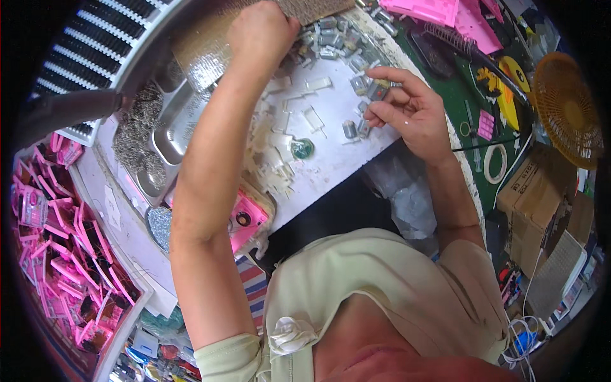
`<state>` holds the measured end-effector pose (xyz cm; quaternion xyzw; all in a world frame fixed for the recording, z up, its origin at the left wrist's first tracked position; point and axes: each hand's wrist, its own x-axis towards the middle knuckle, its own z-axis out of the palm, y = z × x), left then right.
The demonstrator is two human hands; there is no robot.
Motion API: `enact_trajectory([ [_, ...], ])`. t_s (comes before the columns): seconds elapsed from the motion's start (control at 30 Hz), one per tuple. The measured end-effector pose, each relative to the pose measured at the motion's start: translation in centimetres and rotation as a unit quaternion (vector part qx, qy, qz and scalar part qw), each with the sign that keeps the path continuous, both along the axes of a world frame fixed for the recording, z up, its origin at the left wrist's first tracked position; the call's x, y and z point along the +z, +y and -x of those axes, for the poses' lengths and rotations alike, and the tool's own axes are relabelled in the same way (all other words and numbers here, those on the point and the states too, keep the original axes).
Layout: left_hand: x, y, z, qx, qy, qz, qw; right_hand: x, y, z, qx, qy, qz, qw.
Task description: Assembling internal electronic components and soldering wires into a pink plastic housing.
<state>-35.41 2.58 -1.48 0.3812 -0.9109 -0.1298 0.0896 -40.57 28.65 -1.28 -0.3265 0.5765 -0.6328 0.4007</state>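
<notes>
My left hand (259,35) is closed at the far side of the table, over a brown board (207,48) with a shiny, pin-covered surface. Whatever its fingers may hold is hidden from view. On the right, my right hand (417,111) pinches a small silver motor (377,90) between thumb and fingers, above the white tabletop (331,184). More little motors (331,41) lie in a loose heap between the two hands, and a few (351,129) lie just beside the right fingertips. Clear and white plastic pieces (312,121) are scattered nearby, around a round green object (302,148).
A metal tray (167,153) with heaps of fine metal parts stands left of my left forearm. Pink plastic pieces (70,267) fill a box at the left. A pink casing (245,219) sits near my left elbow. Cardboard boxes (534,197) and an orange basket (566,108) stand right.
</notes>
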Motion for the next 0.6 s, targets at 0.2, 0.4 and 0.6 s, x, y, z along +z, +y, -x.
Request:
enact_trajectory([
  [0.2, -1.6, -0.9, 0.3, -0.005, 0.031, 0.035, 0.999, -1.0, 1.2, -0.2, 0.042, 0.132, -0.079, 0.987],
  [0.4, -1.2, -0.5, 0.5, 0.000, 0.025, 0.014, 1.000, -1.1, 1.4, -0.6, 0.051, 0.153, -0.119, 0.980],
  [0.6, -1.9, -0.5, 0.2, 0.008, 0.033, 0.035, 0.999, -0.9, 0.5, -1.3, 0.067, 0.199, -0.113, 0.971],
])
